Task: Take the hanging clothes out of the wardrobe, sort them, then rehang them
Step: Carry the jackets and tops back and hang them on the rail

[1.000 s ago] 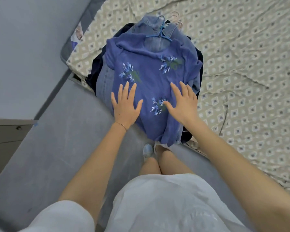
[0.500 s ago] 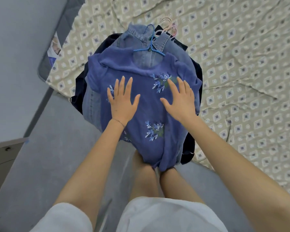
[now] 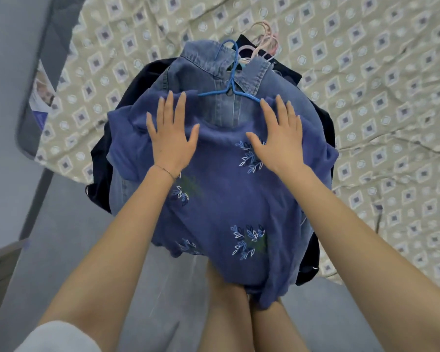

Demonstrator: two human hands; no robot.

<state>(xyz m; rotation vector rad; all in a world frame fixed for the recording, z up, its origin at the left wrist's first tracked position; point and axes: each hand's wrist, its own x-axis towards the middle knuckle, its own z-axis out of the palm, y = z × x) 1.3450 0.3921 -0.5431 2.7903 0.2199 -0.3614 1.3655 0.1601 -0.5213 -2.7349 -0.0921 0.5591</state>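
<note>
Both hands have slid up the blue sweater (image 3: 221, 199) from its middle to its shoulders. The left hand (image 3: 172, 138) and right hand (image 3: 277, 138) press flat there, fingers straight and spread, neither grip closed on anything. The sweater tops a pile, over a denim shirt (image 3: 201, 69) on a blue hanger (image 3: 230, 90) and a dark garment (image 3: 104, 158), at the bed's (image 3: 391, 97) near edge, its hem hanging over that edge.

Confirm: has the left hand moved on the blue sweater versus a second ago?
Yes. The left hand slid up the blue sweater, past the leaf motif now at its wrist, to the shoulder edge near the blue hanger.
</note>
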